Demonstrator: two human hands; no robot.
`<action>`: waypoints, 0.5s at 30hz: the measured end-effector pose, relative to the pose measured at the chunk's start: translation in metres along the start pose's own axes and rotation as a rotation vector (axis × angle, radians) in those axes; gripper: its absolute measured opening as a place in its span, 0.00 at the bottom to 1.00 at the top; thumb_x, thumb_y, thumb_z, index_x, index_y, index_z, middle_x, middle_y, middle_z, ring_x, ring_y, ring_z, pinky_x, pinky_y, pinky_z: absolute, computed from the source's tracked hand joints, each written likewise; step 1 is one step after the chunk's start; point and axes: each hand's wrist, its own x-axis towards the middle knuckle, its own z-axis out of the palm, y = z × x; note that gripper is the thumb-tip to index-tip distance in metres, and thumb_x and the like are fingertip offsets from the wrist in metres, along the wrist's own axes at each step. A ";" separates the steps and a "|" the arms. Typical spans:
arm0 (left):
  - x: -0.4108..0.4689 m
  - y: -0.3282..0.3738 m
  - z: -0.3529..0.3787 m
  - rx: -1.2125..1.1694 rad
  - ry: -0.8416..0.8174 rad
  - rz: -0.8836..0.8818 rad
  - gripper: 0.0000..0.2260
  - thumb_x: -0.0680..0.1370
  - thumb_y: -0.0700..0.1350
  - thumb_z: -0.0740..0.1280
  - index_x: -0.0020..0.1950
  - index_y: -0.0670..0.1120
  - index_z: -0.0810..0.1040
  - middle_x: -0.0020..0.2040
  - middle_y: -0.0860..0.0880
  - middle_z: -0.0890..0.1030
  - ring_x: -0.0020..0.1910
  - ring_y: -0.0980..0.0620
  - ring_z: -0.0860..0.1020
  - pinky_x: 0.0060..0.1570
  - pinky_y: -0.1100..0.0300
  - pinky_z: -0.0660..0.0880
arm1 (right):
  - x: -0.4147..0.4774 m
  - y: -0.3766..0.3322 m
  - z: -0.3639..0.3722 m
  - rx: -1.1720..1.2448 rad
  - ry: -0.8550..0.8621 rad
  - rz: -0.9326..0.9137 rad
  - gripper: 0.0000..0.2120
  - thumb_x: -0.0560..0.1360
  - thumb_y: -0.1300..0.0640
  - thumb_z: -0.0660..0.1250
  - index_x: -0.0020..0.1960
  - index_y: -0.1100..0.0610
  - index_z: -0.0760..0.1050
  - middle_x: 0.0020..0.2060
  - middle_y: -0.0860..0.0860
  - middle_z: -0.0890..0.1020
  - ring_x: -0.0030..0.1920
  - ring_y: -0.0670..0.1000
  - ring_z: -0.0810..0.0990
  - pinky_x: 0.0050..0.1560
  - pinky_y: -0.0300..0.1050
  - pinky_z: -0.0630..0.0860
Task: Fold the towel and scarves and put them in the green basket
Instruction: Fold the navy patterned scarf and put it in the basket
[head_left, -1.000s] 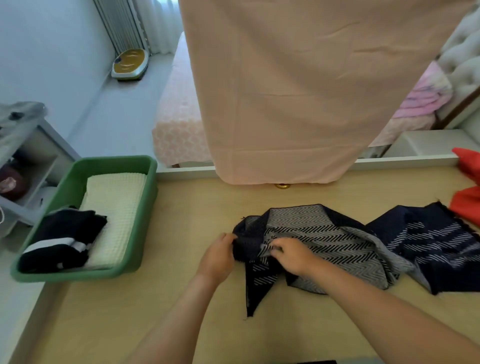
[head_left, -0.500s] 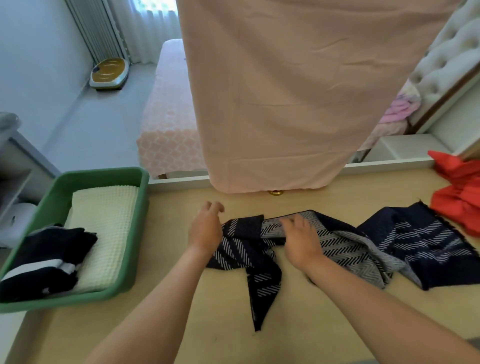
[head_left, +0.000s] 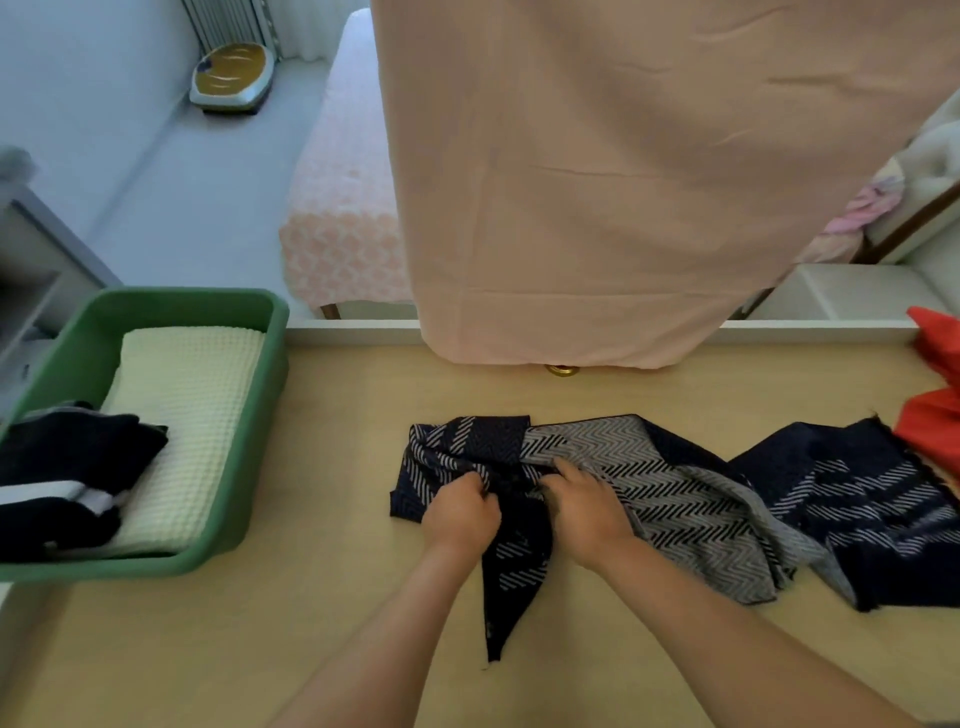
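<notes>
A long navy and grey zigzag scarf (head_left: 675, 493) lies rumpled across the middle of the wooden table (head_left: 260, 649), one pointed end hanging toward me. My left hand (head_left: 460, 512) grips a bunched navy part of it. My right hand (head_left: 584, 506) grips the scarf just beside, where navy meets grey. At the left stands the green basket (head_left: 244, 431), holding a folded cream waffle towel (head_left: 187, 415) and a folded black and white scarf (head_left: 67, 478).
A peach cloth (head_left: 597, 182) hangs down over the table's far edge, with a small brass knob (head_left: 561, 370) under it. Red fabric (head_left: 935, 395) lies at the right edge. Beyond the table are a bed, a grey floor and a shelf at the left.
Both hands moved from flat at the scarf's far edge back toward me and closed on its middle. The scarf's left end now lies spread wider.
</notes>
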 end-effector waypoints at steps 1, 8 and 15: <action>0.002 0.002 -0.007 -0.118 0.017 -0.014 0.09 0.79 0.49 0.60 0.40 0.49 0.71 0.38 0.49 0.79 0.37 0.48 0.78 0.34 0.55 0.73 | 0.002 0.003 0.000 -0.012 -0.015 0.003 0.28 0.76 0.63 0.62 0.75 0.50 0.64 0.79 0.52 0.55 0.76 0.55 0.61 0.74 0.52 0.58; 0.042 -0.004 -0.101 -0.999 0.429 -0.361 0.11 0.82 0.45 0.51 0.51 0.42 0.70 0.37 0.44 0.82 0.26 0.43 0.81 0.28 0.55 0.77 | 0.013 0.014 0.004 -0.018 -0.019 -0.019 0.31 0.75 0.64 0.60 0.77 0.51 0.60 0.77 0.53 0.58 0.75 0.55 0.59 0.75 0.52 0.56; 0.051 -0.015 -0.081 -0.420 0.472 0.054 0.05 0.78 0.40 0.65 0.51 0.49 0.74 0.49 0.51 0.77 0.44 0.52 0.77 0.48 0.54 0.77 | 0.027 0.013 0.003 -0.026 0.015 -0.012 0.28 0.76 0.62 0.60 0.75 0.49 0.64 0.68 0.53 0.67 0.69 0.56 0.66 0.70 0.51 0.63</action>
